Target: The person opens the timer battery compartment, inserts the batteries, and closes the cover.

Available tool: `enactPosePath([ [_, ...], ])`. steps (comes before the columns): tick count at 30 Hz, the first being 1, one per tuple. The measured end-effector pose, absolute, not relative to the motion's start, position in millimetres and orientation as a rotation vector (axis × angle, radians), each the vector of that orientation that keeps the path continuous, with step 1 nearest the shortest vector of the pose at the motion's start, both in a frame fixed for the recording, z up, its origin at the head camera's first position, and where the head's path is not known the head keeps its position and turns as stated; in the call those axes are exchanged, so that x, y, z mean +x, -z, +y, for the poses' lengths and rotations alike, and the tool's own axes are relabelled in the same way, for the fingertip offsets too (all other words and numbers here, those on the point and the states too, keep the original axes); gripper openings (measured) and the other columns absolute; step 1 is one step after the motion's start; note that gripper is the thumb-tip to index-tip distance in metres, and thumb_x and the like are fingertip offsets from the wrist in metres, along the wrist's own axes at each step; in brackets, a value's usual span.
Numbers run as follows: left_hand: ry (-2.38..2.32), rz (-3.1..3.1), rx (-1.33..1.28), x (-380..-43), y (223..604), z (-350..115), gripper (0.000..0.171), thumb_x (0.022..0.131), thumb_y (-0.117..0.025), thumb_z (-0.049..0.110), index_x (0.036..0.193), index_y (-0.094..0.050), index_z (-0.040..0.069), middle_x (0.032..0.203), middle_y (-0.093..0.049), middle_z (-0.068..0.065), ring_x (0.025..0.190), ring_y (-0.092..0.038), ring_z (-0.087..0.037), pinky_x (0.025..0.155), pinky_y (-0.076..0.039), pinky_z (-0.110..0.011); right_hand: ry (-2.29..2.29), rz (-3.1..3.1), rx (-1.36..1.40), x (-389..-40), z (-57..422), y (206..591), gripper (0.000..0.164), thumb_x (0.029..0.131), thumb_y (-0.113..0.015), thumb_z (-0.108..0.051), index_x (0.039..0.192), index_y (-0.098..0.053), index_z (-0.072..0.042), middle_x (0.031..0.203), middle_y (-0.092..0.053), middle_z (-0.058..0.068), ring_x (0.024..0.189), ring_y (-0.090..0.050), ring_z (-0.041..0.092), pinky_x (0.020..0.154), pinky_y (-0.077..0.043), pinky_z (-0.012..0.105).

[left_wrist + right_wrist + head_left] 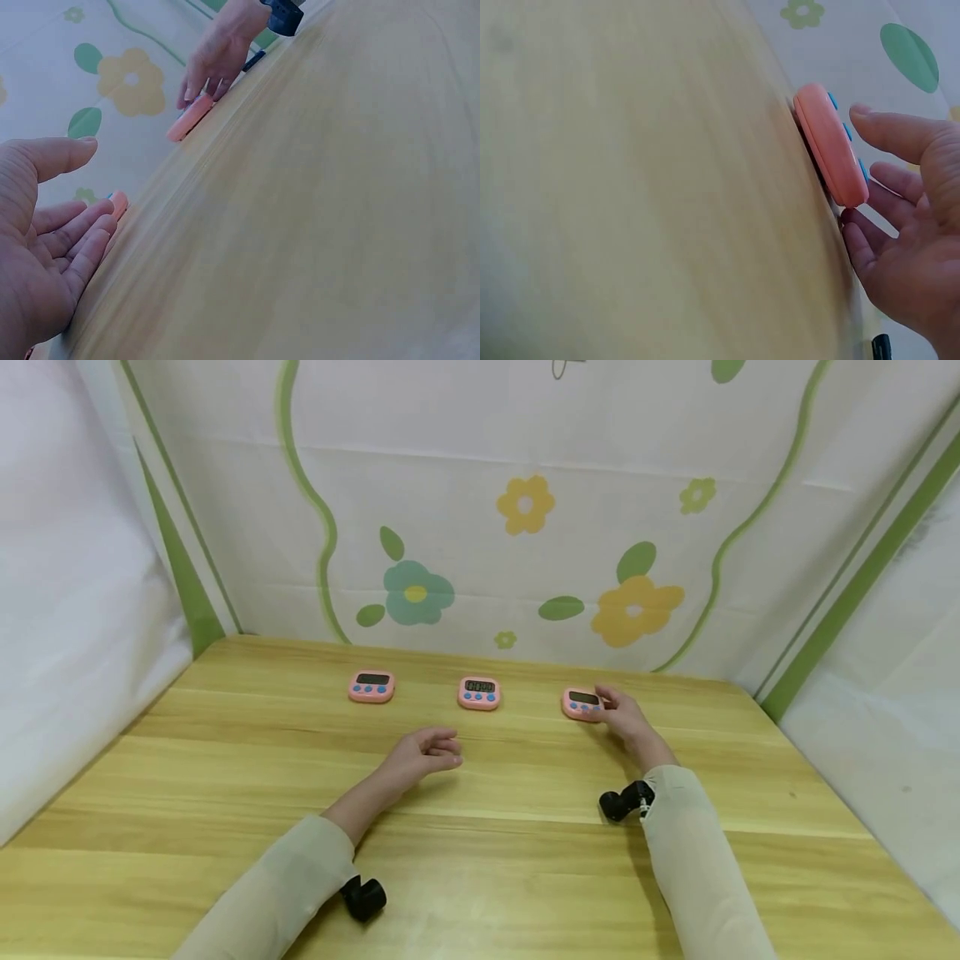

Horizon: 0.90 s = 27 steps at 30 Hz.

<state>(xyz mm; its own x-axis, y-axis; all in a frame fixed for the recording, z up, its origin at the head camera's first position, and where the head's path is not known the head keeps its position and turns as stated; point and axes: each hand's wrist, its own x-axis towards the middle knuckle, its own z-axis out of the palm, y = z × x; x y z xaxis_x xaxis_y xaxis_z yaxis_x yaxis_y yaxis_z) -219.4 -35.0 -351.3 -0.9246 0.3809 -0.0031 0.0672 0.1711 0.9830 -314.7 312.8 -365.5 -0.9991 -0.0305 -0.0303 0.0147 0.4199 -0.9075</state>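
A pink digital timer [576, 703] with blue buttons lies on the table at the right, its display without readable digits. My right hand [626, 720] is at that timer's right end. In the right wrist view, the thumb [900, 133] stands off the timer's buttons and the relaxed fingers lie by its near end. My left hand [416, 758] hovers over the table with loosely bent fingers, holding nothing. It is nearest to the middle pink timer [478, 703], whose display shows digits. A third pink timer [371, 693] lies farther left, its display dark.
The wooden table [480, 860] ends at a white flowered cloth [450, 510] behind the timers. White cloth walls stand at the left [67, 568] and right [892, 693]. A small black camera sits at each wrist.
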Motion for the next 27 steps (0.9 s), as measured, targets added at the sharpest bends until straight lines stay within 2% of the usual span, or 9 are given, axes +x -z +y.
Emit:
enactPosePath([
  [8,-1.828,2.192,0.418,-221,353,-35,0.050,0.080,-0.060,0.008,0.124,-0.040,-0.007,0.109,-0.051,-0.018,0.097,-0.048,-0.025,0.082,-0.042,-0.033,1.672,2.626,0.026,-314,311,370,0.068,0.079,-0.061,-0.006,0.135,-0.023,0.000,0.129,-0.032,0.020,0.106,-0.036,0.029,0.080,-0.036,0.031],
  [17,-1.829,2.175,0.432,-221,352,-34,0.050,0.081,-0.059,0.007,0.124,-0.039,-0.007,0.110,-0.051,-0.019,0.097,-0.047,-0.026,0.083,-0.041,-0.033,1.615,2.663,0.007,-313,307,374,0.074,0.079,-0.062,-0.008,0.136,-0.016,0.002,0.133,-0.026,0.022,0.114,-0.031,0.031,0.092,-0.032,0.039],
  [27,-1.834,2.165,0.439,-220,352,-35,0.050,0.081,-0.059,0.007,0.124,-0.038,-0.008,0.111,-0.050,-0.020,0.097,-0.047,-0.027,0.082,-0.042,-0.032,1.503,2.764,0.080,-312,302,374,0.075,0.074,-0.069,-0.017,0.133,-0.026,0.002,0.119,-0.040,0.021,0.101,-0.040,0.029,0.082,-0.038,0.034],
])
